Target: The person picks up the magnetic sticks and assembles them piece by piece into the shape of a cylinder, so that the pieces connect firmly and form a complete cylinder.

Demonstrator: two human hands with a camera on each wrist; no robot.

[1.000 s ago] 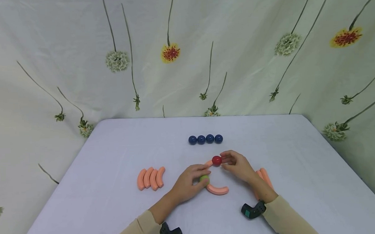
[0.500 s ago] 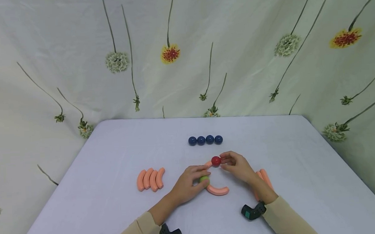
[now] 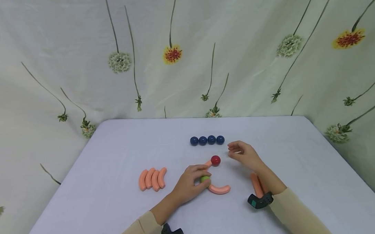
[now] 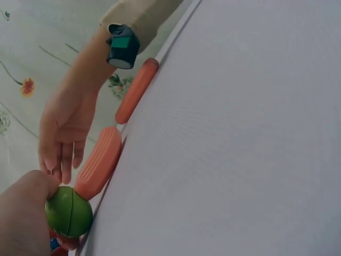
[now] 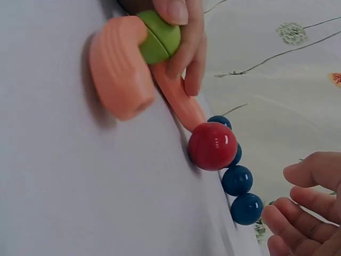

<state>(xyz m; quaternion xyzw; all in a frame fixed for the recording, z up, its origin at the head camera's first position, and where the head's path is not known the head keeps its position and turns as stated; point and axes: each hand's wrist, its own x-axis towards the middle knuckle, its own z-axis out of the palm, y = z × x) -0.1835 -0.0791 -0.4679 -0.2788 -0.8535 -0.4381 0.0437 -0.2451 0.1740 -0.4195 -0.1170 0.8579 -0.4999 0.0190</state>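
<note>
My left hand [image 3: 191, 184] holds a green ball [image 3: 205, 178] between thumb and fingers; a seam crosses the ball in the left wrist view. One curved toy sausage [image 3: 219, 189] touches the ball on the near side. A second curved sausage [image 5: 178, 98] lies on the far side, partly under the left fingers, its end against a shiny red ball [image 3: 215, 160]. My right hand [image 3: 245, 154] hovers to the right of the red ball, apart from it, fingers loosely bent and holding nothing. A row of dark blue balls [image 3: 202, 141] stands beyond the red ball.
Several curved toy sausages [image 3: 152, 179] lie side by side on the left of the white table [image 3: 116, 216]. Straighter sausages [image 3: 256, 185] lie under my right forearm, partly hidden. A flower-printed cloth [image 3: 247, 53] hangs behind the table.
My right hand has left the red ball and moved away to the right and farther back. The red ball stays where it was. My left hand keeps its hold on the green ball.
</note>
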